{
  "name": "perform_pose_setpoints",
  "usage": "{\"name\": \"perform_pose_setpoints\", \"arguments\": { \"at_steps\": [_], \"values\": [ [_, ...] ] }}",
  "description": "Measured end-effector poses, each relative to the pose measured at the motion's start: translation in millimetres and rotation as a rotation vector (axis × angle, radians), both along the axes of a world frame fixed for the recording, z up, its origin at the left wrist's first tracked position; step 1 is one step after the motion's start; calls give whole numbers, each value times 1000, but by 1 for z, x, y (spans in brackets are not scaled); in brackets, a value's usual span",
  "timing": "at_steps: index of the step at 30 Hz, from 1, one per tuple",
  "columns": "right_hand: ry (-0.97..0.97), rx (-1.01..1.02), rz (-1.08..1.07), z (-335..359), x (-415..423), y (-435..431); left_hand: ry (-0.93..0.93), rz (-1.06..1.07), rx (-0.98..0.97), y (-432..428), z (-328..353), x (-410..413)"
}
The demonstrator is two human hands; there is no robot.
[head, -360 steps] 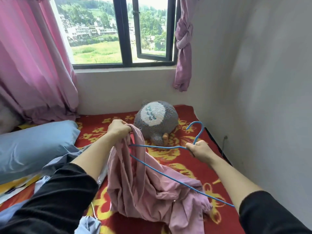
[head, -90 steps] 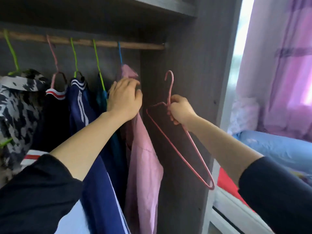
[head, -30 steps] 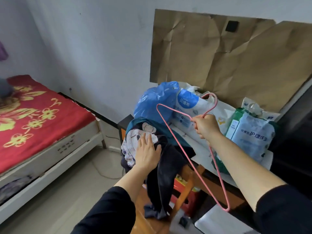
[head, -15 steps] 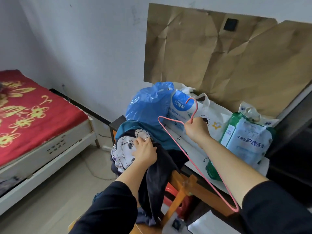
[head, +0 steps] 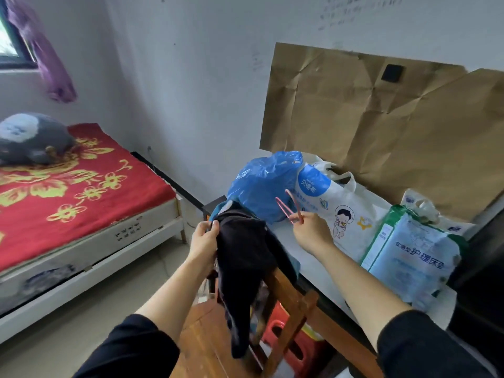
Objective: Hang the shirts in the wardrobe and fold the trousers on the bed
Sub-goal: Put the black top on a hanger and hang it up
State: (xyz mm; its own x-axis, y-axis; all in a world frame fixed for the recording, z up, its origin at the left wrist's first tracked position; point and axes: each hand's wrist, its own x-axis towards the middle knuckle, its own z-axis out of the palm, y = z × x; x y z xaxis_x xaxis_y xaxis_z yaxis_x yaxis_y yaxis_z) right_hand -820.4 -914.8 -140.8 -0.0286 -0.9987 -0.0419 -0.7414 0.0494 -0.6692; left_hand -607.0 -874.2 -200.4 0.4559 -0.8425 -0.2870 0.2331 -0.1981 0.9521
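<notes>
Grabbing next dark garment off chair, hanger ready.

My left hand [head: 203, 242] is pinched shut on the black cloth garment [head: 245, 268] draped over the wooden chair back [head: 289, 301]; if I yank, the teal piece under it may slide off. My right hand [head: 311, 236], closed round the thin pink wire hanger [head: 289, 208], sits near the blue plastic bag [head: 261, 184], so the hook could snag it.

- The person's left hand [head: 203, 241] is bare, with no glove, ring or watch to be seen on it.
- The right hand [head: 311, 236] is bare as well, and its wrist carries no band.
- Both forearms are uncovered from wrist to near the elbow.
- A black left sleeve [head: 131, 350] is pushed up to about the elbow, its cloth plain and unmarked.
- A matching black right sleeve [head: 425, 347] ends at the same height, with soft folds at its edge.
</notes>
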Motion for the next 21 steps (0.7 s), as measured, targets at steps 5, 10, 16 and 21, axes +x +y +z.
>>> {"name": "perform_pose_setpoints", "arguments": {
  "at_steps": [5,10,16,21],
  "values": [
    [-8,196,320,17,18,9,158,132,-212,24,68,42],
    [50,88,497,16,71,31,216,207,-272,58,111,80],
    [-216,129,559,66,133,43,34,403,-129,125,116,167],
    [-480,276,745,103,203,70,-98,528,43,183,83,244]
  ]
}}
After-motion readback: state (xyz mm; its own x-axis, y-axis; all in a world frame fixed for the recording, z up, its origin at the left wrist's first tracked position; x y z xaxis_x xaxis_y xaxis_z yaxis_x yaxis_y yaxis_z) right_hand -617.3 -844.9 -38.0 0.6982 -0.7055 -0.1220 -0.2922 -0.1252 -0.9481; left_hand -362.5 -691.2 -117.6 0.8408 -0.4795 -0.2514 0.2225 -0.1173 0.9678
